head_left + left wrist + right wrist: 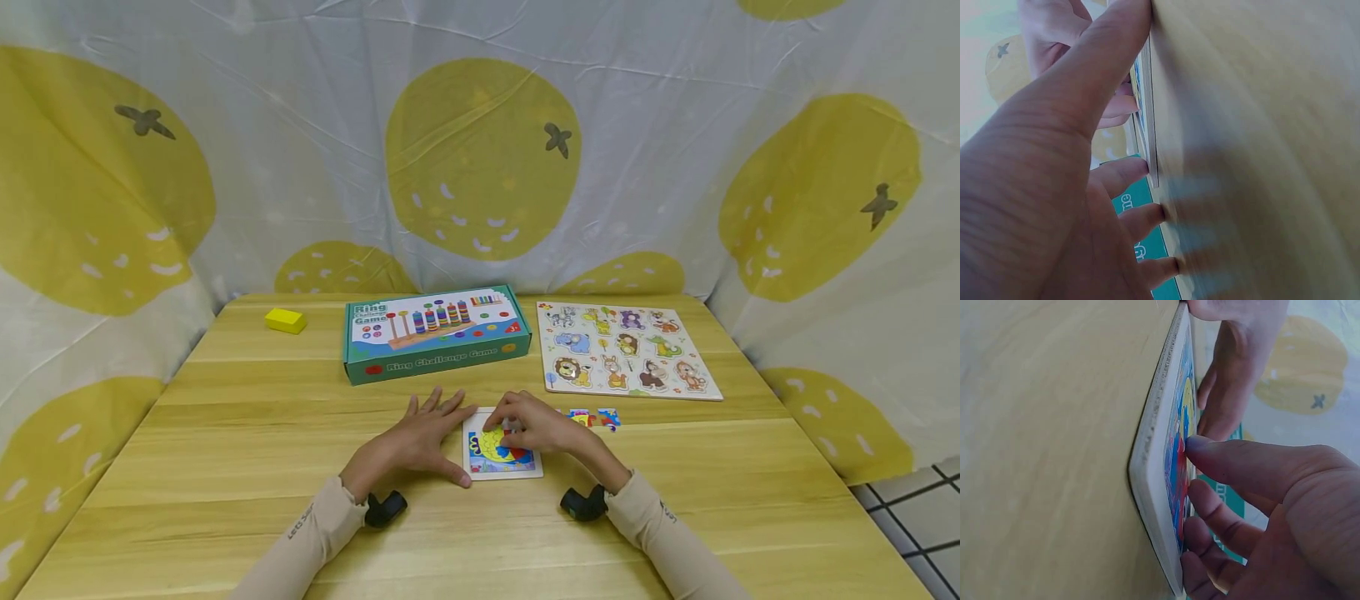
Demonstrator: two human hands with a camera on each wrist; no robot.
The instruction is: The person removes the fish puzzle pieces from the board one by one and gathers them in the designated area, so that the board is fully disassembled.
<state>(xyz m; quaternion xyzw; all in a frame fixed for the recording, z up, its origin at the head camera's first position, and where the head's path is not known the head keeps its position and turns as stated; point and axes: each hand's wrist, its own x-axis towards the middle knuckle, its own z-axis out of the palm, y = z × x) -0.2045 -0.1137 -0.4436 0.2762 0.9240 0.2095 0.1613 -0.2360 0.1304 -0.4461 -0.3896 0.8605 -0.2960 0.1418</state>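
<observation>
A small jigsaw puzzle (pixel 487 467) in a white-rimmed tray lies on the table, showing yellow, red and blue picture parts. My left hand (pixel 416 442) is spread at its left side, with thumb and index finger against the tray's edge. The other left fingertips rest on the table. Over the puzzle is my right hand (pixel 546 427), its fingers bent; thumb and index fingertips pinch a puzzle piece at the picture's surface. That piece is mostly hidden by the fingers. In the right wrist view the puzzle tray (pixel 1154 444) shows edge-on, with the right thumb (pixel 1235 459) touching the picture.
Loose puzzle pieces (pixel 609 417) lie right of the right hand. Behind stand a green Ring Challenge Game box (pixel 438 362) and, to its right, an animal peg puzzle board (pixel 637 392). A yellow block (pixel 286 322) sits back left on the wooden table (pixel 262 417).
</observation>
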